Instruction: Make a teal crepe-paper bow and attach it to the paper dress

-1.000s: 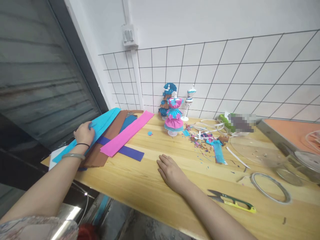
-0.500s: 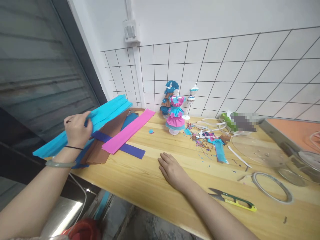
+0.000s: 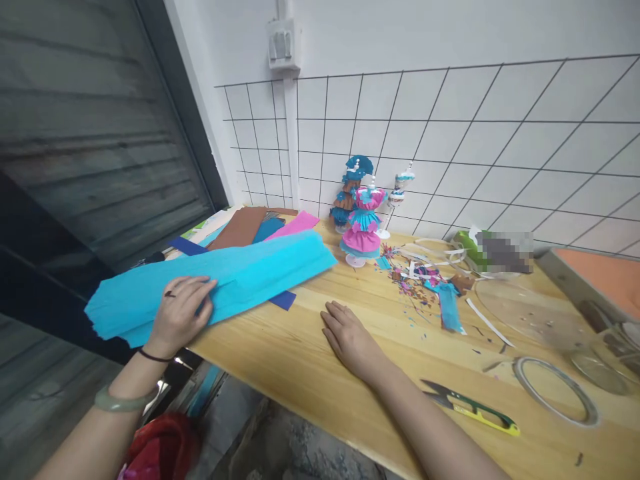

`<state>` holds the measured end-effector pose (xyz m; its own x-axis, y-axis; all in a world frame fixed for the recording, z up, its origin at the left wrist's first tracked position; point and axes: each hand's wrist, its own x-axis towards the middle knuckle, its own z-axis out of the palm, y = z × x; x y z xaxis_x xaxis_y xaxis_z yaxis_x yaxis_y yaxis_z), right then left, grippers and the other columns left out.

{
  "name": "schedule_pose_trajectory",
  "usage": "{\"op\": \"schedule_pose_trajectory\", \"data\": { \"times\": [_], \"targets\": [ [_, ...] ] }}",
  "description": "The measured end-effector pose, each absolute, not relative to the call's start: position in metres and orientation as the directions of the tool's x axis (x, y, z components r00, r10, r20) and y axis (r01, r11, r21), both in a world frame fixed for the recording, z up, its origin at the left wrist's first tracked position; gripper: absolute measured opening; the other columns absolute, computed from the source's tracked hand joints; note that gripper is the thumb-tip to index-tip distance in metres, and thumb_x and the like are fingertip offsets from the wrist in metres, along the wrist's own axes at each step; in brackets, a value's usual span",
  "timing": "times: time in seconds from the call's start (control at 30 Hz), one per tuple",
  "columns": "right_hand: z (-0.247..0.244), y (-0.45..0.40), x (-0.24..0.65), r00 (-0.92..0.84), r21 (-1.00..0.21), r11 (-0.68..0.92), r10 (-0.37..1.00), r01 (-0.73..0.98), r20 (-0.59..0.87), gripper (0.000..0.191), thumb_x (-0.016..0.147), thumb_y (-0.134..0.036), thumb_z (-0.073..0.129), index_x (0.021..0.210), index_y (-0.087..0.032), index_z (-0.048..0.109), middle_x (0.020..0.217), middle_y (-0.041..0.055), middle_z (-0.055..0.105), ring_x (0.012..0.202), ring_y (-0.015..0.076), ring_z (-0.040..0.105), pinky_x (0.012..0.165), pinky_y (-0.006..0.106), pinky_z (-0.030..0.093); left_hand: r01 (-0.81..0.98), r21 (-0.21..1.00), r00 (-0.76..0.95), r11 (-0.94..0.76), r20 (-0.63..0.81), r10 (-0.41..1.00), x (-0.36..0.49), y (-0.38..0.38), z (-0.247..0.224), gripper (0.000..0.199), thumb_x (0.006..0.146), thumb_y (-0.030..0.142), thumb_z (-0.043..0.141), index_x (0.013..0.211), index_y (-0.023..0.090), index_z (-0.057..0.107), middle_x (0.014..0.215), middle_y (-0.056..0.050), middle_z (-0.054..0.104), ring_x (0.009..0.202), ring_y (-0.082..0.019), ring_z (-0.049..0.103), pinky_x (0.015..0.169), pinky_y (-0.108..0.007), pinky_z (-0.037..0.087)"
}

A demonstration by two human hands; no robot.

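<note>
My left hand (image 3: 184, 313) grips the near edge of a long light-blue crepe paper (image 3: 270, 267) at the left of the table. The blue sheet lies over brown paper (image 3: 240, 227), pink paper (image 3: 305, 221) and a dark-blue strip (image 3: 284, 300). My right hand (image 3: 349, 335) rests palm down on the wooden table (image 3: 300, 353), fingers stretched and holding nothing. Beyond it stands a small dress form in pink and blue paper (image 3: 361, 230), with a blue and brown one (image 3: 345, 200) behind it and a mostly white one (image 3: 399, 193) to the right.
Snips with a yellow handle (image 3: 480, 410) lie right of my right forearm, near a tape ring (image 3: 555, 390). Paper scraps (image 3: 415, 280) are scattered at centre right. An orange-lined tray (image 3: 600, 280) and a clear round sheet (image 3: 530, 313) sit further right.
My left hand has moved right and down with the light-blue paper, which now spreads wider and covers much of the other strips. My right hand still rests on the table. The view has shifted slightly.
</note>
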<state>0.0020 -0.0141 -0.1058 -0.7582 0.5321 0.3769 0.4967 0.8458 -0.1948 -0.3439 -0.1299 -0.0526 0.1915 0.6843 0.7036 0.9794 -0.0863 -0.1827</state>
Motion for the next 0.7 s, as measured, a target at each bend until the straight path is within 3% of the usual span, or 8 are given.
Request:
{"op": "schedule_pose_trajectory", "data": {
  "times": [0.13,0.33,0.43,0.57,0.7],
  "targets": [
    [-0.106,-0.013,0.002,-0.767,-0.195,0.859,0.511,0.473,0.388,0.034,0.088,-0.021,0.041,0.117,-0.009,0.055,0.120,0.0174,0.054,0.116,0.0259,0.046,0.099,0.043,0.038,0.988,-0.150,0.117,-0.038,0.560,0.820,-0.353,-0.138,-0.070,0.034,0.078,0.016,0.047,0.110,0.019,0.057,0.103,-0.009,0.064,0.097,-0.024,0.059,0.088,-0.041,0.042],
    [-0.099,-0.014,0.000,-0.770,-0.247,0.863,0.505,0.441,0.389,0.031,0.088,-0.021,0.041,0.115,-0.013,0.055,0.110,0.0147,0.059,0.106,0.0244,0.051,0.095,0.044,0.041,0.995,-0.098,0.029,0.030,0.546,0.837,-0.364,-0.140,-0.080,0.028,0.078,0.017,0.044,0.101,0.017,0.060,0.102,-0.010,0.064,0.099,-0.025,0.057,0.087,-0.040,0.041],
    [-0.094,-0.014,0.002,-0.750,-0.350,0.836,0.540,0.423,0.383,0.028,0.089,-0.021,0.040,0.109,-0.015,0.058,0.107,0.0127,0.061,0.103,0.0226,0.053,0.093,0.040,0.042,0.995,-0.095,0.025,0.031,0.535,0.844,-0.365,-0.140,-0.083,0.021,0.077,0.017,0.045,0.091,0.017,0.062,0.101,-0.010,0.064,0.100,-0.025,0.057,0.088,-0.041,0.041],
    [-0.093,-0.011,0.007,-0.599,-0.555,0.688,0.709,0.468,0.373,0.028,0.090,-0.027,0.036,0.095,-0.018,0.062,0.096,0.0090,0.065,0.093,0.0209,0.058,0.084,0.036,0.046,0.998,-0.065,0.036,-0.004,0.508,0.861,-0.362,-0.138,-0.086,0.018,0.076,0.016,0.046,0.085,0.018,0.061,0.101,-0.010,0.065,0.101,-0.025,0.057,0.088,-0.042,0.042],
    [-0.097,-0.005,0.011,-0.472,-0.654,0.573,0.809,0.494,0.351,0.028,0.088,-0.034,0.040,0.100,-0.017,0.058,0.097,0.0113,0.063,0.092,0.0231,0.058,0.082,0.039,0.047,0.997,0.003,0.063,-0.077,0.546,0.836,-0.353,-0.141,-0.085,0.015,0.076,0.012,0.046,0.081,0.017,0.059,0.092,-0.008,0.067,0.099,-0.023,0.058,0.088,-0.040,0.043]
  ]
}}
